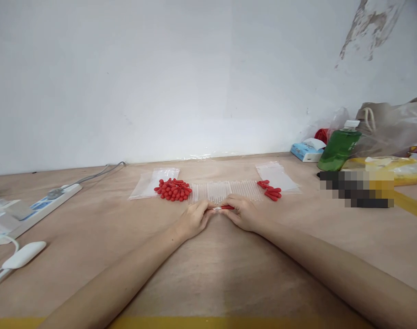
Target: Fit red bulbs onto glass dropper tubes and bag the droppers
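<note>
Both hands meet over the middle of the table and pinch one small slim piece. The fingers of my left hand (195, 218) are closed on its clear end, a thin dropper tube (216, 209). My right hand (243, 213) closes on the red rubber bulb (227, 207) at the other end. Just beyond the hands lies a row of clear dropper tubes (219, 189). A heap of red rubber bulbs (173, 190) lies to the left of that row. Several red-ended pieces (270, 192) lie to its right. Fingers partly hide where tube and bulb meet.
Clear plastic bags lie behind the heap (143, 185) and at the right (277, 176). A power strip (40, 210) with cables is on the left. Far right are a tissue pack (306, 151), a green bottle (340, 146) and a blurred-out dark object (352, 187). A wall stands behind.
</note>
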`<state>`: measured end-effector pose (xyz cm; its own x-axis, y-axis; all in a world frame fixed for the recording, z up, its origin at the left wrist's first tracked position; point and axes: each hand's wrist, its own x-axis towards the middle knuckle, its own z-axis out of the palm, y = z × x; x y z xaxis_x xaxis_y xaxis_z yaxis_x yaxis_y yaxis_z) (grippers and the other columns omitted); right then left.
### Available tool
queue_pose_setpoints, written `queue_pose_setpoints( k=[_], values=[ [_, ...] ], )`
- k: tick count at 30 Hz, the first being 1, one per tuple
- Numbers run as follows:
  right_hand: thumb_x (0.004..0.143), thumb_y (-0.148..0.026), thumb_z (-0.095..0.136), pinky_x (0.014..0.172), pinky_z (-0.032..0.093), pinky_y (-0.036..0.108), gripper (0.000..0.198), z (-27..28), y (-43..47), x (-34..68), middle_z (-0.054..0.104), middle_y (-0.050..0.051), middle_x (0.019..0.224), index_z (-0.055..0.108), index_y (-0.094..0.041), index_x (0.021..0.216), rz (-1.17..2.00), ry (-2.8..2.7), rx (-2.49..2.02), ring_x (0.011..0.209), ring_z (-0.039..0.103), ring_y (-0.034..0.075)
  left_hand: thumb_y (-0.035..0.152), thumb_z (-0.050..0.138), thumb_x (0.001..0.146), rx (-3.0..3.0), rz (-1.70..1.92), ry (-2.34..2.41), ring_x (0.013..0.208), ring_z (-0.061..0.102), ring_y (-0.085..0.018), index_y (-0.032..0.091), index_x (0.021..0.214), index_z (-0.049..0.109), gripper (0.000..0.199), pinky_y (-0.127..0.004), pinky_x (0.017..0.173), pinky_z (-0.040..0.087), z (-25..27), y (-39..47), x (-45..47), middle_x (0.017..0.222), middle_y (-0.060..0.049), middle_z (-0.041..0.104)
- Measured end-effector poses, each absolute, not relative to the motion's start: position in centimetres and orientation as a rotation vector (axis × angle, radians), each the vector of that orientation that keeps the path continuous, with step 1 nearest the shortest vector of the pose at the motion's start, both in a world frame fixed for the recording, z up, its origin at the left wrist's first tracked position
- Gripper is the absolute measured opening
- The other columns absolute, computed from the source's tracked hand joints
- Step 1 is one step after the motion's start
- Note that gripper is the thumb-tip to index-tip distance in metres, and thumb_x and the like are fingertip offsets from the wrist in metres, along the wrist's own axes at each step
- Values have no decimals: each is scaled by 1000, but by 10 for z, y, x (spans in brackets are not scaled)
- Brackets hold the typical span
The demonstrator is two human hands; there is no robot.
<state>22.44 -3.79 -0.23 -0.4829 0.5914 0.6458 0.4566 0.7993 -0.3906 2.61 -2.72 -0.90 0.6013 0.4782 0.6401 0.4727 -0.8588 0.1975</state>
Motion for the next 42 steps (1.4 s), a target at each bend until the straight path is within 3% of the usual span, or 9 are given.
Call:
queue_pose_setpoints(
  k=[6, 12, 15, 20, 24, 28, 33, 37, 42],
  values=[
    [77, -26, 58, 69, 43, 28, 10, 9, -33, 223, 62, 4, 77, 62, -18, 80, 486, -1995, -802, 75, 56, 15, 21, 46, 85, 2708, 1231, 922, 66, 57, -11, 18, 88, 49, 5, -22, 60, 45, -10, -28, 29, 74, 0, 60],
    [68, -38, 64, 60, 43, 26, 40, 29, -21, 233, 57, -2, 68, 50, -18, 99, 832, -1531, -910, 64, 55, 12, 24, 48, 83, 2733, 1256, 1017, 94, 54, -17, 18, 106, 48, 23, -33, 84, 42, 2, -29, 23, 100, -6, 60],
    [70, -45, 58, 60, 42, 24, 36, 47, 1, 264, 57, -1, 70, 54, -18, 93, 764, -1380, -971, 64, 54, 11, 25, 49, 81, 2739, 1270, 1203, 96, 51, -20, 18, 98, 53, 19, -37, 87, 38, 4, -22, 16, 96, -6, 61],
    [80, -36, 46, 56, 40, 23, 37, 60, 39, 320, 57, 1, 68, 50, -14, 110, 419, -1438, -1400, 63, 54, 12, 32, 56, 75, 2754, 1133, 1457, 100, 49, -24, 18, 96, 59, 25, -41, 88, 35, 3, -16, 13, 99, -7, 59],
    [78, -34, 48, 56, 38, 23, 27, 43, 51, 327, 61, 3, 71, 55, -16, 96, 140, -1741, -1812, 65, 56, 13, 35, 56, 75, 2744, 1051, 1512, 105, 47, -25, 20, 100, 59, 29, -43, 90, 33, 3, -17, 14, 105, -8, 58],
    [73, -36, 53, 69, 37, 29, 22, 25, 53, 310, 64, 3, 78, 58, -20, 88, 66, -1840, -1902, 77, 57, 18, 36, 55, 75, 2736, 1010, 1554, 106, 46, -25, 19, 100, 60, 30, -44, 92, 31, 1, -17, 14, 108, -9, 58],
    [74, -44, 50, 84, 30, 43, 33, 25, 54, 303, 66, 6, 85, 59, -21, 96, 15, -1899, -1988, 90, 56, 25, 34, 55, 76, 2764, 1020, 1564, 108, 45, -24, 20, 100, 61, 29, -43, 92, 29, 0, -18, 13, 108, -8, 57],
    [76, -36, 48, 77, 36, 36, 27, 33, 52, 323, 66, 7, 90, 64, -21, 91, 78, -1955, -2034, 88, 56, 24, 36, 56, 75, 2741, 1036, 1617, 107, 44, -25, 21, 98, 62, 28, -44, 91, 28, 2, -19, 16, 108, -8, 56],
    [72, -22, 51, 58, 41, 21, 20, 36, 46, 347, 67, 2, 69, 69, -19, 79, 296, -2118, -2022, 63, 59, 14, 38, 51, 79, 2612, 1164, 1756, 102, 43, -24, 22, 86, 65, 22, -40, 85, 32, 4, -18, 23, 108, -7, 53]
  ],
)
